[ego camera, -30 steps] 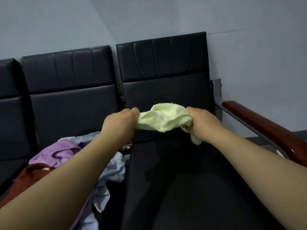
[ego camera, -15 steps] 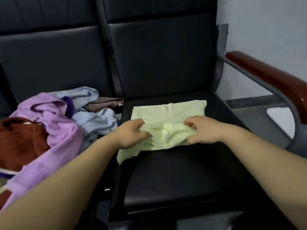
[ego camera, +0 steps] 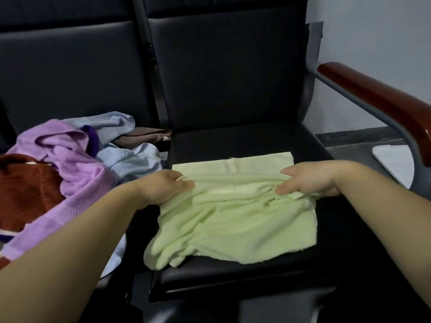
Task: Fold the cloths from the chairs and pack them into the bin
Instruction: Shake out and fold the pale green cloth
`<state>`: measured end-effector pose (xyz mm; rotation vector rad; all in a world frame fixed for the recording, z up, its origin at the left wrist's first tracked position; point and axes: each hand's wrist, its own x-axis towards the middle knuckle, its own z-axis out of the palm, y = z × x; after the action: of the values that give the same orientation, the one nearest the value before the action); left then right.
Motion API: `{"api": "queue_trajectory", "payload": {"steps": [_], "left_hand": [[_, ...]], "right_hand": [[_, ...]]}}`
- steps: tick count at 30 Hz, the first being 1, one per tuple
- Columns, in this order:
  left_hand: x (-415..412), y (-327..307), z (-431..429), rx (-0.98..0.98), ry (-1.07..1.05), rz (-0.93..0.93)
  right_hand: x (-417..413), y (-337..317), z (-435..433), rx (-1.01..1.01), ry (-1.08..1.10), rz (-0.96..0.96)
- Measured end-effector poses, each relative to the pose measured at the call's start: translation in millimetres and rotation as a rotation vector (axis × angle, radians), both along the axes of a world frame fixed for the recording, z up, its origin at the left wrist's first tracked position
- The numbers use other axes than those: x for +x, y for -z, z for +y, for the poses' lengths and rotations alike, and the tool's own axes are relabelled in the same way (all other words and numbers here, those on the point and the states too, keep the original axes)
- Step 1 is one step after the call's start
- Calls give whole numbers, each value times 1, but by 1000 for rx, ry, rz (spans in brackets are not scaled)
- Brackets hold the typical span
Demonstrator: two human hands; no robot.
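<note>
Centre of frame: pale green cloth point(ego camera: 233, 220). Lies rumpled on black seat point(ego camera: 233, 141) of right-side chair. Far edge flat & straight, near part bunched, lower-left corner reaching seat's front-left corner.

L hand point(ego camera: 163, 187), centre-left: pinches a raised ridge of the cloth at its left end, thumb on top, fingers tucked under fabric. R hand point(ego camera: 310, 180), centre-right: grips same ridge at its right end, fingers curled round the gathered fabric. Both forearms bare, coming in from the bottom corners.

Left of frame, on neighbouring seat: loose pile of unfolded cloths.
- lilac towel point(ego camera: 70, 164) on top, w/ chevron-weave border
- rust-red cloth point(ego camera: 25, 190) at far left edge, partly under the lilac
- light blue cloth point(ego camera: 130, 157) on pile's right side, next to the gap btw seats
- brown cloth point(ego camera: 144, 136) behind the blue, up against the backrest
- dark purple scrap point(ego camera: 92, 141) peeking out btw lilac & blue

Upper frame: black padded backrests point(ego camera: 70, 78). Upper right: red-brown armrest point(ego camera: 377, 101) on grey metal frame, pale wall point(ego camera: 373, 31) behind. Right edge, below armrest: white rounded-corner thing point(ego camera: 391, 164) on the floor; cannot tell what it is.
</note>
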<state>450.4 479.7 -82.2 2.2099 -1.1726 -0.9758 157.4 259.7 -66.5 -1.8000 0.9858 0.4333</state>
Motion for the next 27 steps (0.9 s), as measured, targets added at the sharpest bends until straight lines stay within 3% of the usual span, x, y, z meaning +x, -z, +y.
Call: {"api": "queue_trajectory", "payload": {"steps": [3, 10, 13, 16, 19, 27], "left_hand": [[0, 3, -7, -132, -95, -157], [13, 18, -21, -199, -314, -91], [16, 22, -29, -247, -413, -55], [20, 26, -33, -261, -469, -147], [23, 31, -36, -259, -458, -277], [28, 37, -46, -142, -301, -547]], "right_hand": [[4, 2, -6, -217, -20, 31], [17, 0, -6, -365, 65, 16], [22, 5, -10, -412, 154, -97], [24, 11, -20, -443, 276, -221], [28, 18, -29, -560, 343, -250], [44, 39, -51, -640, 502, -371]]}}
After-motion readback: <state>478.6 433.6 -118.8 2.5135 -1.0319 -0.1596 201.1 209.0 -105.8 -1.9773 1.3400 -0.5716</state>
